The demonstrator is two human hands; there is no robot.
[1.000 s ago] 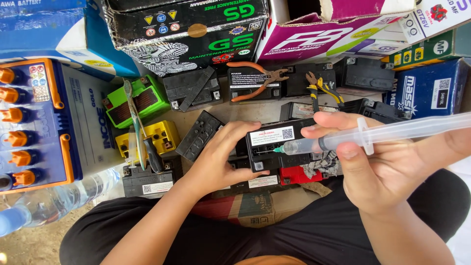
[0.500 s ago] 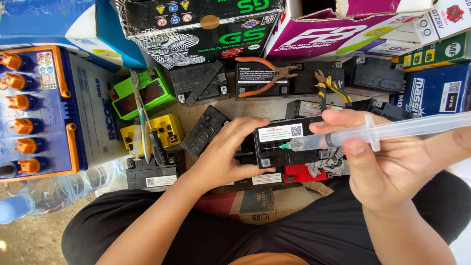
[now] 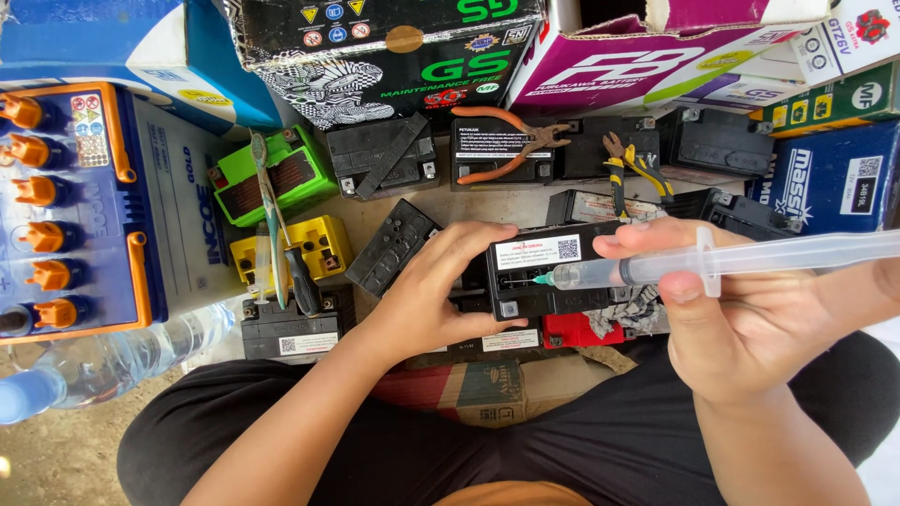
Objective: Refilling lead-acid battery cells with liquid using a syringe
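My left hand (image 3: 441,290) grips the left end of a small black battery (image 3: 548,272) with a white label, held just above my lap. My right hand (image 3: 741,309) holds a large clear plastic syringe (image 3: 712,265) level, its green-hubbed needle tip (image 3: 542,279) touching the battery's face. The syringe plunger extends off to the right. A red battery (image 3: 577,330) lies just under the black one.
Several small batteries lie around: green (image 3: 272,178), yellow (image 3: 291,251), black ones (image 3: 380,155). Orange-handled pliers (image 3: 506,141), yellow-handled cutters (image 3: 628,164), a screwdriver (image 3: 300,281), a large white and blue battery with orange caps (image 3: 84,206), a water bottle (image 3: 103,361) and boxes (image 3: 394,37) surround them.
The view has shifted slightly. My hands, battery and syringe keep the same hold, with the needle tip staying at the battery's face.
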